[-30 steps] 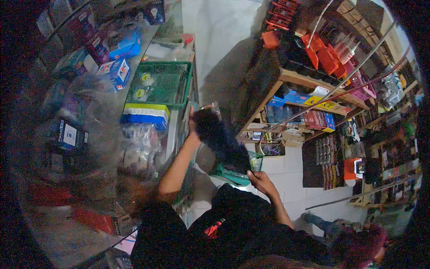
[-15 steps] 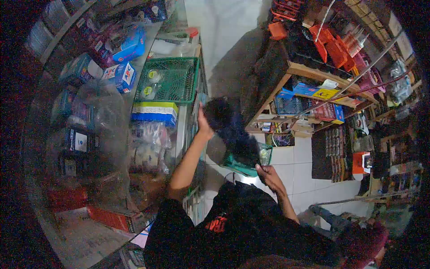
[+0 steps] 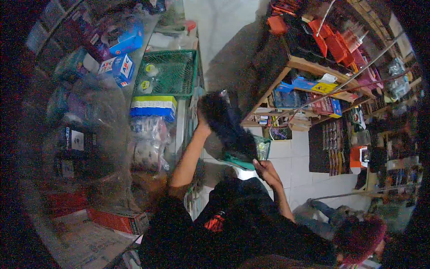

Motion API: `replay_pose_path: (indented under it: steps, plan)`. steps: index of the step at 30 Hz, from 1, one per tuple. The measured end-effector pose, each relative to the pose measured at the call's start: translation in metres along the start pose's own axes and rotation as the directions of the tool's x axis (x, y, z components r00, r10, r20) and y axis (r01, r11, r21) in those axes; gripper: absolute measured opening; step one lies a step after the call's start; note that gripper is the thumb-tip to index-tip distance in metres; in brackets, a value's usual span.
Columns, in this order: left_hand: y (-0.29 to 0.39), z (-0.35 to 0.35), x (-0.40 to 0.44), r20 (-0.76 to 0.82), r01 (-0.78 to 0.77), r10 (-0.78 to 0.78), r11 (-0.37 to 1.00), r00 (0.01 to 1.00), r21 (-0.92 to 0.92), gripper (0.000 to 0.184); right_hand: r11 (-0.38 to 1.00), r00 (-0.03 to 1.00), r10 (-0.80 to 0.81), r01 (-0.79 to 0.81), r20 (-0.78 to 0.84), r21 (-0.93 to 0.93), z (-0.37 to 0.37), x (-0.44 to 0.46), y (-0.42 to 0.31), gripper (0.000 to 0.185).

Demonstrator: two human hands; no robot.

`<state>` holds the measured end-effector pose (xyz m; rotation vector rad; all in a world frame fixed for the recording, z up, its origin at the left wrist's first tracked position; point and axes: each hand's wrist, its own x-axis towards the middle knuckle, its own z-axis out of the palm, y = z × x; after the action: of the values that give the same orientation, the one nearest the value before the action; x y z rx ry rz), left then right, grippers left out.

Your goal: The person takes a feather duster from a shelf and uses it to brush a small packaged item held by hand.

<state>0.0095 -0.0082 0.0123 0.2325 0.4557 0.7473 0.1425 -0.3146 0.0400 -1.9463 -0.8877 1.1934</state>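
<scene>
A black plastic bag [image 3: 228, 125], dark and slightly glossy, stretches at a slant between my two hands. My right hand [image 3: 267, 173] pinches its lower right corner, thumb on top. At the bag's upper left end is my left hand [image 3: 203, 124], holding that side; its fingers are mostly hidden behind the black plastic. Beneath the bag, near my body, a green basket [image 3: 242, 163] shows in part, with something clear and greenish at its right side.
To the left, a counter bears a green plastic basket [image 3: 193, 67] with two round lidded items, a yellow-blue box [image 3: 153, 107] and an ABC box [image 3: 118, 69]. A wooden shelf [image 3: 313, 67] with goods stands right. Another person [image 3: 358, 237] is at the lower right.
The bag's upper end has risen and moved left, now covering the fingers of my left hand. My right hand has shifted slightly up and left with its corner.
</scene>
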Motion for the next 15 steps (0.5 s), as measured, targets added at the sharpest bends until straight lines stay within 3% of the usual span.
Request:
replay_pose_path:
  steps: [1,4,5,9,12,13,15]
  plan:
    - [-0.001,0.001,-0.001,0.006,0.009,-0.009,1.000,1.000,0.003,0.071,0.993,0.997,0.033,-0.024,-0.076,0.117,0.004,-0.007,-0.013,0.052]
    - [0.000,0.004,0.000,0.028,0.030,-0.030,0.999,0.999,0.012,0.071,0.981,0.984,0.118,-0.095,-0.132,0.172,0.006,-0.013,-0.023,0.051]
    - [-0.001,0.007,-0.001,0.085,0.021,-0.021,1.000,0.996,0.007,0.071,0.990,0.988,0.111,-0.100,-0.108,0.102,0.003,-0.017,-0.030,0.051]
    - [-0.005,-0.002,0.000,0.051,-0.007,0.003,0.997,0.999,0.078,0.072,0.990,0.992,0.054,-0.038,-0.116,0.137,0.004,-0.016,-0.011,0.052]
    - [-0.010,0.003,-0.003,-0.062,-0.007,0.016,0.989,0.998,0.147,0.070,0.996,0.984,0.017,-0.001,-0.178,0.089,0.013,-0.017,-0.001,0.052]
    - [-0.006,0.009,-0.003,0.117,-0.050,0.036,0.992,0.993,0.119,0.070,0.999,0.988,0.006,0.002,-0.157,0.051,0.013,-0.018,0.002,0.052]
    - [-0.004,0.016,-0.015,0.071,0.010,-0.019,0.992,0.997,0.126,0.074,0.997,0.987,0.022,-0.010,-0.159,0.071,0.012,-0.019,0.005,0.051]
